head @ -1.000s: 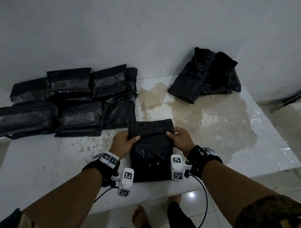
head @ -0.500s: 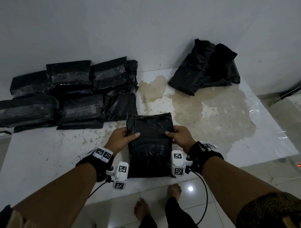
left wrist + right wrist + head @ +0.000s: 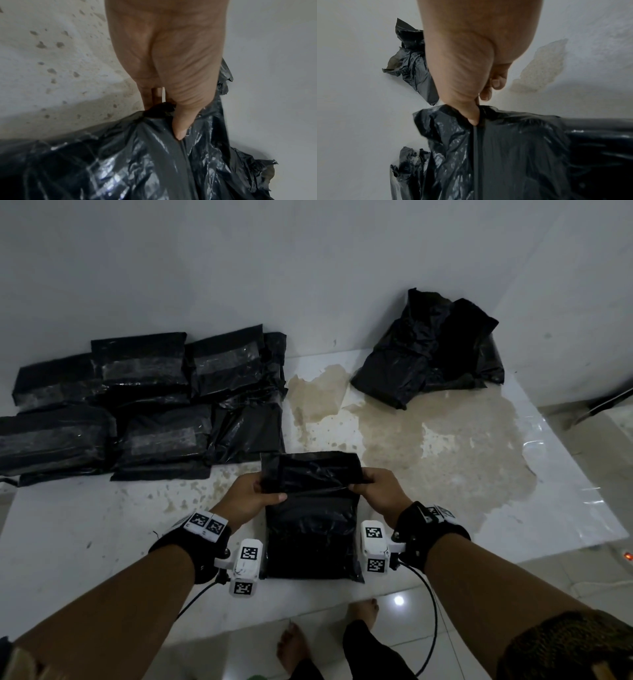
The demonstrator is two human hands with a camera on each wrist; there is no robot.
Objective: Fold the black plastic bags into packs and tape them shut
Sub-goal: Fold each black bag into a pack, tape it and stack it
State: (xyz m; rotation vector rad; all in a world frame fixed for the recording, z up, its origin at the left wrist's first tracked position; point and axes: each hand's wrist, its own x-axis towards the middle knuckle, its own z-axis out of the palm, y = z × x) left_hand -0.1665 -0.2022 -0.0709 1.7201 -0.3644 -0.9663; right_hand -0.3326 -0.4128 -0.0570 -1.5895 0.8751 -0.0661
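My left hand [image 3: 251,497] and right hand [image 3: 378,490] pinch the bag's far flap [image 3: 310,472]; the pack [image 3: 313,534] runs lengthwise toward me.

Makeshift packing spot: stained table [image 3: 445,440], taped packs [image 3: 144,405].

Both forearms reach forward, left hand [image 3: 251,497] and right hand [image 3: 378,494] each closed in a thumb-over grip

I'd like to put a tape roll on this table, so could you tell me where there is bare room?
Bare patches: the stained table between the bag being folded and the loose bags at the far right; also the near-left corner beside the left hand. Crowded: far left, where the taped packs are stacked.
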